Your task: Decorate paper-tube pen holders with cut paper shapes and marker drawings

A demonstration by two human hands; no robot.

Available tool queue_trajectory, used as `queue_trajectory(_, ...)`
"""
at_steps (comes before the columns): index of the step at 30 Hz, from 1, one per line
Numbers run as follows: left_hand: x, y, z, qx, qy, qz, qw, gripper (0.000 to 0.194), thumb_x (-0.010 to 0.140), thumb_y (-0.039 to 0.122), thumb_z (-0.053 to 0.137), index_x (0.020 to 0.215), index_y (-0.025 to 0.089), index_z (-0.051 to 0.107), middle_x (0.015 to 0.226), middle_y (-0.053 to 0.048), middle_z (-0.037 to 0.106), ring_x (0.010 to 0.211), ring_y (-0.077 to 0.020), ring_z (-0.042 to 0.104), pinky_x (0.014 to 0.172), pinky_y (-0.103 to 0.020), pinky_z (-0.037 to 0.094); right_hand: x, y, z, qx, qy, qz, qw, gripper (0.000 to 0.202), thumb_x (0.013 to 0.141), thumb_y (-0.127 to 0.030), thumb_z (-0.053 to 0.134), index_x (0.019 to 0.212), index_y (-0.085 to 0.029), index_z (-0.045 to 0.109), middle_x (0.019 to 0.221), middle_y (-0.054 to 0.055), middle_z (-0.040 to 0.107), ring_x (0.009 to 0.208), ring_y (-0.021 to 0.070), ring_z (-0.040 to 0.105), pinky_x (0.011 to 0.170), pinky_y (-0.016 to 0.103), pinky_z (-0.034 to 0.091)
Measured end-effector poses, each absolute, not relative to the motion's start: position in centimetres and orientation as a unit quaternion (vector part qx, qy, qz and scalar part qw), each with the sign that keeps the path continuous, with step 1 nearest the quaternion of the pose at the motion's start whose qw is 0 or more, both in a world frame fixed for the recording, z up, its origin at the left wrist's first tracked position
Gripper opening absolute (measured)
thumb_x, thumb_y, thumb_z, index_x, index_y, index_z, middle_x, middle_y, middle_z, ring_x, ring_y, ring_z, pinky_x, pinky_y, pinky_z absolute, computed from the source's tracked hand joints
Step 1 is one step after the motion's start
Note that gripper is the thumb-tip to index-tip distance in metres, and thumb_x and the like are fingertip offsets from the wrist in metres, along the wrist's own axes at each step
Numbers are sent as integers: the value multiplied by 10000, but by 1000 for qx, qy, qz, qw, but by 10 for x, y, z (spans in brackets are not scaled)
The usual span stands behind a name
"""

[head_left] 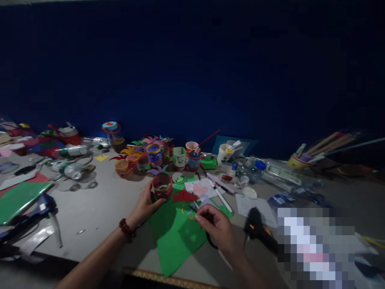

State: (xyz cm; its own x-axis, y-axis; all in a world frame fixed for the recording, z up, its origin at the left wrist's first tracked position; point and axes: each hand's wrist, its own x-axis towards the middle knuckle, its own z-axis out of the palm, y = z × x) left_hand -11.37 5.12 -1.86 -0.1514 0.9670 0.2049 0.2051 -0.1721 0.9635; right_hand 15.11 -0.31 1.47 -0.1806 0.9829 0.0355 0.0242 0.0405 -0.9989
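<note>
My left hand [149,202] is wrapped round a dark red decorated cup [162,190] with a yellow rim and purple paper leaves [159,170]. To its right, my right hand [216,224] is closed in a pinch. A thin yellow strip [191,218] shows at its fingertips. Dark scissors-like loops [211,241] show partly beneath that hand, mostly hidden by it. Under both hands spreads a green sheet [177,237], with a red paper cutout [184,195] and another yellow strip [183,208] on it.
Decorated cups [154,153] cluster behind my left hand. A black glue gun [254,224] lies right of my right hand, and a blue one [45,208] at left. Plastic bottles [67,168], a marker [221,196] and a stick holder [300,160] stand or lie around. A blue wall [192,72] rises behind.
</note>
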Motion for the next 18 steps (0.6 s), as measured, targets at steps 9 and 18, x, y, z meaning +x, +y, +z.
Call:
queue_trajectory(9,-83,32,7,590,444,480,473,622,778,352,751,1314,220,466,1287,-121,605,1169,-301,589,986,-432,491,141,2,43,-412,-539,550,487,191,772,-357,725,725,-199,629,712,-17,574,678,142,502,630,249,390)
queue_trajectory(18,-26,27,6,473,333,530,619,649,643,406,864,1202,220,592,1231,-97,674,1167,-323,602,981,-423,497,151,11,33,-434,-535,511,514,183,821,-356,707,758,-200,634,687,-29,588,657,133,512,609,236,388)
